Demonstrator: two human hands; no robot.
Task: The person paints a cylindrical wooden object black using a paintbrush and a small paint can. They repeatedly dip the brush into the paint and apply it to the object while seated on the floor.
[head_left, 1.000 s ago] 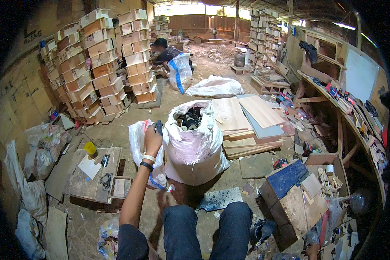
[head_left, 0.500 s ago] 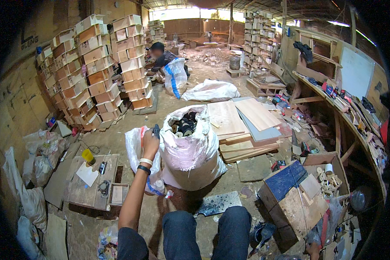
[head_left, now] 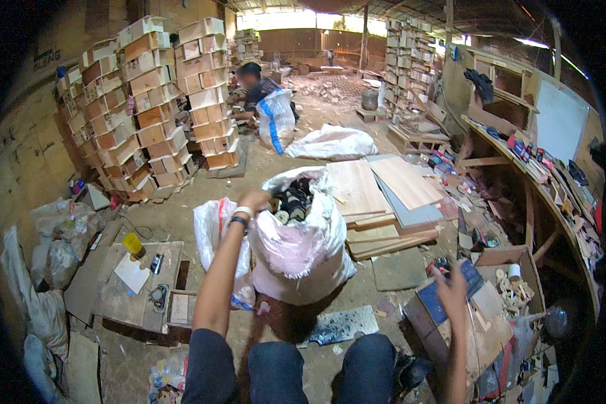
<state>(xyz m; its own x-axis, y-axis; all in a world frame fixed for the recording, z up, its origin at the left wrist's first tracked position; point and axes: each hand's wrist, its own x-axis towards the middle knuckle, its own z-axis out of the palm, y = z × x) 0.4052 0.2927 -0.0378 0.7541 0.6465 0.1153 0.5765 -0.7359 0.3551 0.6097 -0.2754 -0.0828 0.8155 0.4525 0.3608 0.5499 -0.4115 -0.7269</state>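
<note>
A bulging white woven sack (head_left: 296,252) stands before my knees, its mouth full of dark pieces (head_left: 293,202) with some pale round ends among them. My left hand (head_left: 254,199) is at the left rim of that sack; its fingers are hidden, so any hold cannot be made out. Against the sack's left side leans a smaller white plastic bag (head_left: 212,225). At the right, my right hand (head_left: 451,283) is raised over a wooden box with a blue panel (head_left: 427,296). Motion smears its fingers, close to a small red and black package (head_left: 439,265).
Flat boards (head_left: 397,185) lie beyond the sack. A low wooden table (head_left: 124,303) with a yellow cup (head_left: 134,244) stands left. Tall stacks of wooden boxes (head_left: 209,94) rise behind, near a seated person (head_left: 252,84). A cluttered workbench (head_left: 512,151) runs along the right.
My left hand has come down from above the small bag to the sack's rim, and the dark piece at its fingers is out of sight. My right hand has risen from the lower right.
</note>
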